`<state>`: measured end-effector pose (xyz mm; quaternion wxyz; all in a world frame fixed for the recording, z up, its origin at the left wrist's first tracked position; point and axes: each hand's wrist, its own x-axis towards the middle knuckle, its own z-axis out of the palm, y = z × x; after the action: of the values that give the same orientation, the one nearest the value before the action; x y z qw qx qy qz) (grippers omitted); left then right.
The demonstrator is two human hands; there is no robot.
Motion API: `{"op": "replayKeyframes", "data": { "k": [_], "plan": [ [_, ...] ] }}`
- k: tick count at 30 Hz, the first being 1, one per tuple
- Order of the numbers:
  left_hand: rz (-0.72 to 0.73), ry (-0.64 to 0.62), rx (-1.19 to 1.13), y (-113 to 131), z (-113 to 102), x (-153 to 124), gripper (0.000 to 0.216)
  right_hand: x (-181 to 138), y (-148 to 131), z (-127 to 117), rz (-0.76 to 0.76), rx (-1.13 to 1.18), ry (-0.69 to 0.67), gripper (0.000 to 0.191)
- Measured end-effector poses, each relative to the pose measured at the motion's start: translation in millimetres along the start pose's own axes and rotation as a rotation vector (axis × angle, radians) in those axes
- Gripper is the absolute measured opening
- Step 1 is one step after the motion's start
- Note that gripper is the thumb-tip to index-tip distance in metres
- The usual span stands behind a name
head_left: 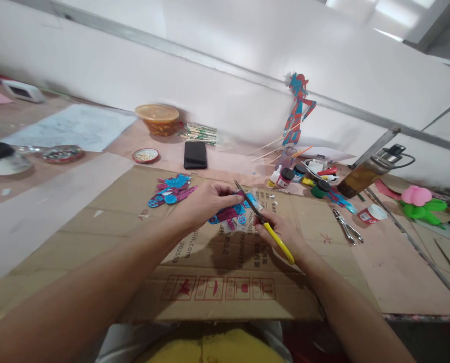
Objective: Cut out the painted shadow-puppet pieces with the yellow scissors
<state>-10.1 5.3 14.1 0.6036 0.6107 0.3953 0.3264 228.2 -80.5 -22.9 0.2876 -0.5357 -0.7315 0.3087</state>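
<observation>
Between finger and thumb, my left hand pinches a purple and blue painted cut-out just above the cardboard sheet. My right hand holds scissors with yellow handles. The dark blades point up and left, across the cut-out near my left fingertips. Whether they touch the piece I cannot tell. A small pile of purple and blue cut pieces lies on the cardboard, left of my left hand.
Behind the cardboard are a black phone, a lidded bowl and a dish of small fasteners. Paint jars, pliers, a white tub and a bottle stand or lie at the right. A painted figure leans by the wall.
</observation>
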Motion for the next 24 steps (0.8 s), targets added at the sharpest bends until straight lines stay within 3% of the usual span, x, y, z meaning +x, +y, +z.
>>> {"op": "replayKeyframes", "data": {
  "k": [11,24],
  "plan": [
    [-0.013,-0.004,-0.091,-0.8,2.0,1.6,0.037,-0.6,-1.7,5.9,0.015,0.197,-0.065,0.01],
    [-0.03,0.009,-0.042,0.3,0.7,1.3,0.032,-1.0,-0.6,-0.8,-0.034,0.118,-0.083,0.022]
  ]
}}
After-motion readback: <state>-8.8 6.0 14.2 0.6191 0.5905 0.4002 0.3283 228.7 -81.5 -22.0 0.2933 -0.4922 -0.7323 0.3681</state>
